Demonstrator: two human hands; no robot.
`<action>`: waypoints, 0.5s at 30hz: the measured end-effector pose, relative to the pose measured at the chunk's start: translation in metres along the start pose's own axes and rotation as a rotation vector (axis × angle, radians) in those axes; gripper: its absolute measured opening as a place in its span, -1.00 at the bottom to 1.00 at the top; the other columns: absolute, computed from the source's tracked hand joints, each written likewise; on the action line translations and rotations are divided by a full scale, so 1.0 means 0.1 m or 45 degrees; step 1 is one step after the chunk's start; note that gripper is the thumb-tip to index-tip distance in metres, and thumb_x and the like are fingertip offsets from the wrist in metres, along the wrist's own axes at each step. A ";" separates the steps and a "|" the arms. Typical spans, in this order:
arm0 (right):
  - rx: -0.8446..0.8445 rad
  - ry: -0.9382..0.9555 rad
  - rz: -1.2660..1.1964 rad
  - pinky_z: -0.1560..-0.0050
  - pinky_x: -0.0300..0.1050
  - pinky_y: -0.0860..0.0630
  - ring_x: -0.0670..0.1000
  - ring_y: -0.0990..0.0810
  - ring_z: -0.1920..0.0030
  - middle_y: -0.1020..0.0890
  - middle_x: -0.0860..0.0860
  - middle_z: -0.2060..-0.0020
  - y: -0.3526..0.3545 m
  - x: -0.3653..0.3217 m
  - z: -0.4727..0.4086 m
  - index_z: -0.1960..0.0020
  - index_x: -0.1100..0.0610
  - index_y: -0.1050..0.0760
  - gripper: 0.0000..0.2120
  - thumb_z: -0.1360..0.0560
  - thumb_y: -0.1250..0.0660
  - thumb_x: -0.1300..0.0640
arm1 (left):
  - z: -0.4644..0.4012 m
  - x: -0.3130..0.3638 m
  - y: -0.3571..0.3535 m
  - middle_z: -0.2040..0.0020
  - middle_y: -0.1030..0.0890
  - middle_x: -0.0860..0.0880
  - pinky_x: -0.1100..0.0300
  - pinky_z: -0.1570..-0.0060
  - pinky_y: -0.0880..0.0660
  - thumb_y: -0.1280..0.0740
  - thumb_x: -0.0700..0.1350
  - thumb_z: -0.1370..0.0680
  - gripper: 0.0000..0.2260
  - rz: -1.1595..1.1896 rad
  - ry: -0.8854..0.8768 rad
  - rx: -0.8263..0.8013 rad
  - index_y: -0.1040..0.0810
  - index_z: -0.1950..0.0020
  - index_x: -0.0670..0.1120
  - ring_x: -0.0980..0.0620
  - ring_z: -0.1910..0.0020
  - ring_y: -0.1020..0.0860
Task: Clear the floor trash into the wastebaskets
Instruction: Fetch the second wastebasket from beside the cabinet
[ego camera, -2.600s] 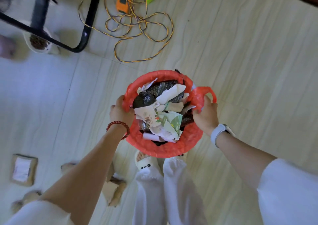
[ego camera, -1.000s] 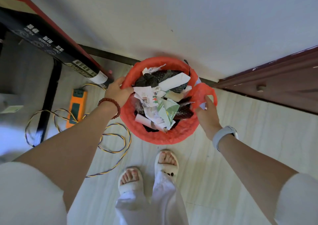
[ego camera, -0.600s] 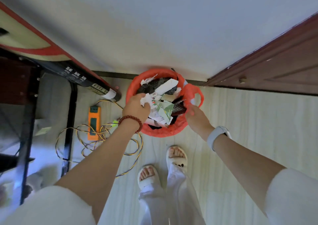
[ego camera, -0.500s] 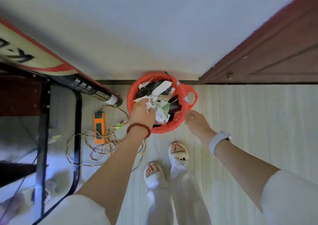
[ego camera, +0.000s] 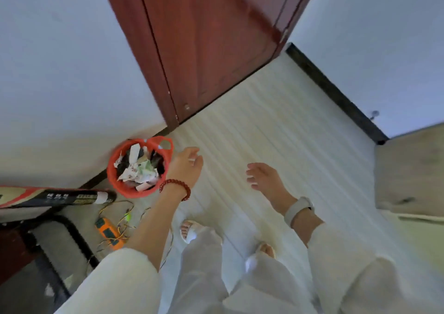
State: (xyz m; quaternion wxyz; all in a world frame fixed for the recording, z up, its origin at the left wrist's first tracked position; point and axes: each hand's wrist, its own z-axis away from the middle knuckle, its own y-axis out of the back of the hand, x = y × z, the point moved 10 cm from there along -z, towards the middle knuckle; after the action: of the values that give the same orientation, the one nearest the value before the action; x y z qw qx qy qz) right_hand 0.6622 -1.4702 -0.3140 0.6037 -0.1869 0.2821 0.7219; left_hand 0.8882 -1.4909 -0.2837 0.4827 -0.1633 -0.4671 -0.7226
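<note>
Round red plastic wastebasket with loop handle stands on the floor against the white wall, just left of the dark red wooden door. It is heaped to the rim with crumpled white and green paper scraps and dark wrappers.

Left hand, red bead bracelet at the wrist, hangs just right of the basket rim; grip released, fingers slack, nothing held. Right hand, pale wristband behind it, is well apart from the basket over bare floor; grip likewise released and empty.

Judged step: basket is set down and let go; this load looks finished. Next move calls for finding any remaining floor trash. None shows in this view, so it likely needs a turn away from the corner.

Surface: pale striped plank floor, dark skirting along the walls. At left, an orange power strip with tangled yellow cable and a black tubular frame; trip hazard near the feet.
</note>
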 end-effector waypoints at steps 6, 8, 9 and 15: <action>0.275 0.060 0.137 -0.05 -0.08 -0.45 0.06 -0.53 0.01 -0.55 0.11 -0.05 1.79 0.65 0.85 -0.23 0.20 -0.44 -0.71 -0.59 -0.07 0.19 | 0.90 1.15 -1.16 -0.08 -0.54 -0.04 0.26 0.00 -0.34 -0.22 -0.10 -0.56 -0.74 -0.249 -0.300 -0.307 -0.47 -0.22 -0.10 0.02 0.01 -0.50; 0.357 0.080 0.025 -0.02 -0.09 -0.46 0.05 -0.54 0.04 -0.56 0.10 0.00 2.40 1.01 1.16 -0.22 0.20 -0.45 -0.71 -0.59 -0.06 0.19 | 1.28 1.57 -1.74 -0.15 -0.54 -0.05 0.27 -0.02 -0.34 -0.22 -0.09 -0.56 -0.73 -0.329 -0.423 -0.358 -0.46 -0.24 -0.11 0.06 0.02 -0.47; 0.389 0.080 -0.013 0.01 -0.10 -0.45 0.05 -0.54 0.05 -0.56 0.09 0.02 2.69 1.22 1.33 -0.22 0.21 -0.45 -0.71 -0.59 -0.06 0.19 | 1.51 1.76 -2.07 -0.17 -0.54 -0.06 0.27 -0.01 -0.35 -0.21 -0.09 -0.56 -0.73 -0.353 -0.477 -0.397 -0.46 -0.25 -0.11 0.08 0.03 -0.46; 0.724 -0.045 -0.343 0.19 -0.20 -0.43 0.06 -0.53 0.10 -0.59 0.16 0.02 4.39 2.96 2.39 -0.19 0.25 -0.46 -0.72 -0.57 -0.08 0.24 | 3.22 2.42 -4.35 -0.19 -0.53 -0.06 0.27 0.01 -0.37 -0.21 -0.09 -0.57 -0.73 -0.507 -0.760 -0.823 -0.45 -0.26 -0.10 0.10 0.03 -0.46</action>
State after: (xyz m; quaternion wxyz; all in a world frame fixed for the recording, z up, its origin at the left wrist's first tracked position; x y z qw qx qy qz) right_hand 0.1905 -1.1412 -0.2303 0.7268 -0.0335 0.4348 0.5306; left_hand 0.3334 -1.3123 -0.1782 0.1042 -0.4126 -0.3590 -0.8307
